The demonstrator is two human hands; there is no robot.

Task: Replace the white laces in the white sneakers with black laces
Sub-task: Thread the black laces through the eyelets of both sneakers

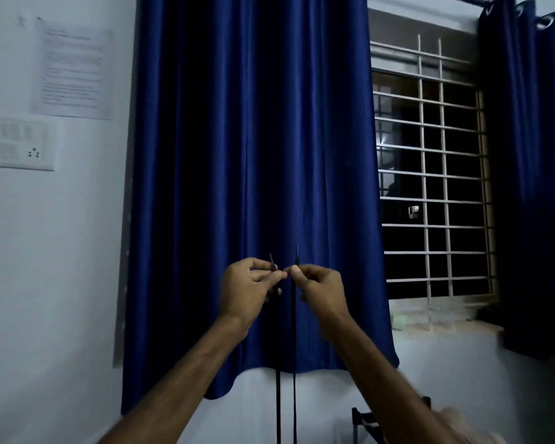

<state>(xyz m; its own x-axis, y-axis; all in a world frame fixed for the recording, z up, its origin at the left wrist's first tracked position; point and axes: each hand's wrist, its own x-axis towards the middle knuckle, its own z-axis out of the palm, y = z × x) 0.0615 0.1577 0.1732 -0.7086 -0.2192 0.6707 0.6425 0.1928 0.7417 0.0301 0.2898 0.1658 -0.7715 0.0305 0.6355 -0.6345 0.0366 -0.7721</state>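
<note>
Now my left hand and right hand each pinch one tip of the thin black shoelace, which hangs straight down.

Single head-worn wide-angle view, facing forward at blue curtain and barred window; wall near.

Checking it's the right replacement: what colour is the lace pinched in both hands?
Black; the lace shows best in the head view.
</note>
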